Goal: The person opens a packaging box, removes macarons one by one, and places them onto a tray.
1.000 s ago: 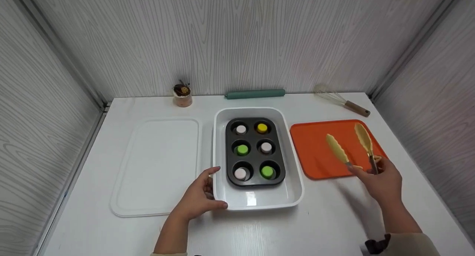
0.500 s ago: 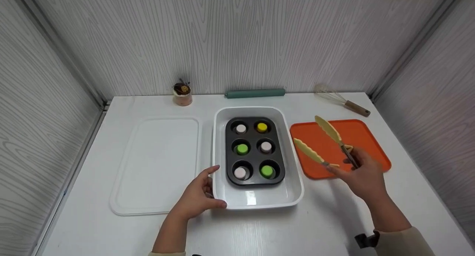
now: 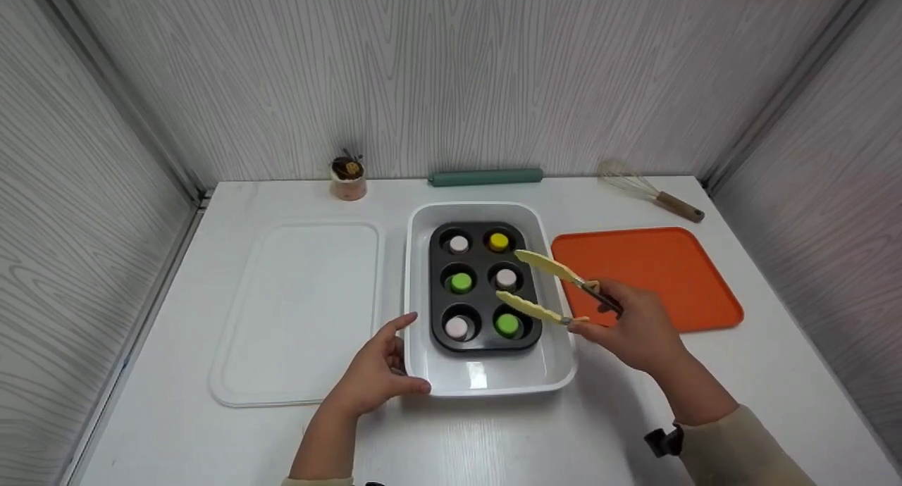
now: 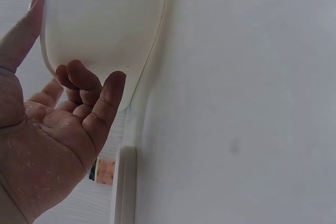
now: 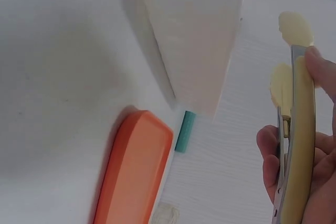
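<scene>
The right hand [image 3: 634, 327] grasps a pair of yellow tongs [image 3: 546, 285] by the handle end, their two arms spread apart over the right side of the dark muffin pan [image 3: 485, 345], tips pointing toward ten o'clock beside the pink piece [image 3: 506, 278]. The pan sits in the white dish [image 3: 493, 380]. The left hand [image 3: 373, 373] grips the dish's near-left corner, thumb on the rim. The orange board [image 3: 655, 268] lies at three o'clock of the dish.

far beyond my left hand stands a small brown-topped dessert cup [image 3: 347, 179]; beside it lies a flat white plastic lid [image 3: 299, 313]. past my right hand: orange tray [image 3: 652, 275], wooden-handled whisk [image 3: 652, 194], teal rolling pin [image 3: 485, 177].
</scene>
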`<state>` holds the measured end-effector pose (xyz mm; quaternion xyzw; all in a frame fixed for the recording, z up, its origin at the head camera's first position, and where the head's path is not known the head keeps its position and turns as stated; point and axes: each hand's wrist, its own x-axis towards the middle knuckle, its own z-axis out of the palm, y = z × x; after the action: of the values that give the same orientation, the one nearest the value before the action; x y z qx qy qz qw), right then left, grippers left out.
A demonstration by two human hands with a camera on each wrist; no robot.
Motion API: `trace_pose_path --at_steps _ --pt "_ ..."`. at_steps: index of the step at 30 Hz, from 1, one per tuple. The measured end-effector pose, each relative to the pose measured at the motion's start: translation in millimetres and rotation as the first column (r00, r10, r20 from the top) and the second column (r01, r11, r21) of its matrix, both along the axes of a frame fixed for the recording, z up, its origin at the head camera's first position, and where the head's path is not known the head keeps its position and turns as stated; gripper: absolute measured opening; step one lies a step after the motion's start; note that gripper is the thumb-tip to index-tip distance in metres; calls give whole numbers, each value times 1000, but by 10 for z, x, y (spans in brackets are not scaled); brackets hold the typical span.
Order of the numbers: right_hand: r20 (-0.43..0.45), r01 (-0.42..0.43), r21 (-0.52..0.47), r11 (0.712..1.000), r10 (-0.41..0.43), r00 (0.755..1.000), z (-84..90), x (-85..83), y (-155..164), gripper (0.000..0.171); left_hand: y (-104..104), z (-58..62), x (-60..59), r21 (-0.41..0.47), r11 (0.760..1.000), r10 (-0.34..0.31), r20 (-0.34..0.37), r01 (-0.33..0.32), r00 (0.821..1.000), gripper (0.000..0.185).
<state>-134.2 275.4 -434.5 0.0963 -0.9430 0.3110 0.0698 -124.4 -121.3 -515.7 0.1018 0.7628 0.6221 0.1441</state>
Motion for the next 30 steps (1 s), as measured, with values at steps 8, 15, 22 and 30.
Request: trace_pose_path --at_steps 8,15,22,30 --pt "53 -137 76 988 133 990 26 -121 -290 44 -9 -19 -3 21 1000 -2 19 1 1000 117" --pt "178 -173 166 971 144 974 45 -202 -517 50 7 -26 0 20 1000 -8 7 8 1000 118" --pt "212 -226 219 949 180 961 28 -271 -646 50 -17 -36 12 34 999 -18 16 17 1000 118" --pt "230 -260 313 913 193 954 44 -315 -727 51 -10 -62 10 43 999 -33 13 33 999 117"
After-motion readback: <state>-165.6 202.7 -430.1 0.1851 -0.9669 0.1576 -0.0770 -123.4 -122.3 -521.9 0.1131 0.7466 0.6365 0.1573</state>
